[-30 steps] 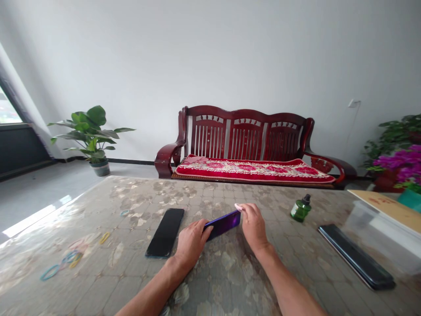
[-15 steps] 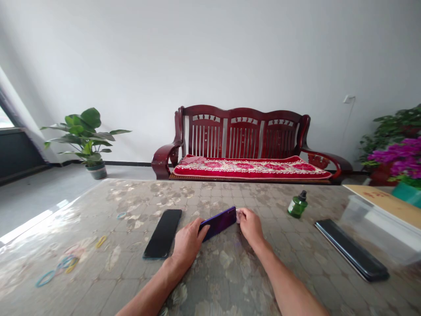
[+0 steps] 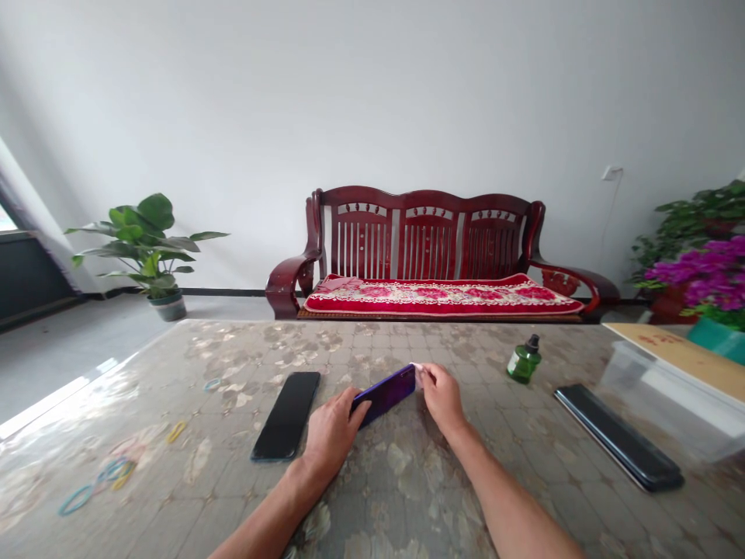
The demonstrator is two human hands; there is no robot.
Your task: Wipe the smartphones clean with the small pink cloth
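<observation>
**Both hands on the purple phone**

Since a second ago the right fingertips have dropped from above the phone's far end to pinch that corner; the left grip is unchanged. The right hand (image 3: 443,396) nips the upper tip of the purple phone (image 3: 385,394), while the left hand (image 3: 330,429) clasps its near end with curled fingers — the phone sits tilted, its far end raised off the patterned table (image 3: 407,481). Just left lies a black phone (image 3: 287,414), flat. Farther right — a green bottle (image 3: 523,361) and a dark tablet (image 3: 617,437). Coloured rubber bands (image 3: 98,481) are scattered at the left edge.
</observation>
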